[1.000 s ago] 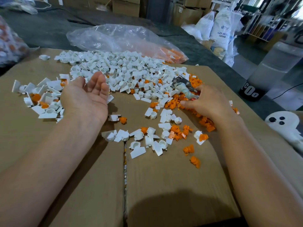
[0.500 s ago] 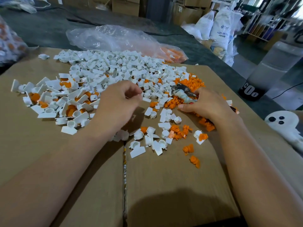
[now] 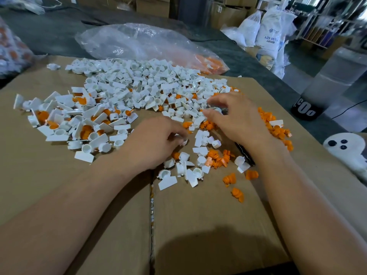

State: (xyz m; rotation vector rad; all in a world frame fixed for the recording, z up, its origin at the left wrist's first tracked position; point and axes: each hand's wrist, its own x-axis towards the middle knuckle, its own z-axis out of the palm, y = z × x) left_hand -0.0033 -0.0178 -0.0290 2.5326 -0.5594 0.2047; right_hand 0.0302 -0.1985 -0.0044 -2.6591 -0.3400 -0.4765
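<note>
A big heap of small white plastic pieces lies on the cardboard. To its left is a smaller heap of white pieces with orange inserts. Loose orange pieces are scattered at the right and near the middle. My left hand is knuckles-up with curled fingers, pinching a small white piece at its fingertips. My right hand grips a grey hand tool; its dark handle sticks out under the wrist.
A clear plastic bag with some orange pieces lies behind the heap on a dark table. White sacks stand at the back right. A translucent container and a white ghost-shaped object sit off the cardboard's right edge.
My left hand, open and palm-up by the left heap one second ago, turned over, crossed to the middle and closed on a white piece. My right hand shifted slightly forward with the tool.
</note>
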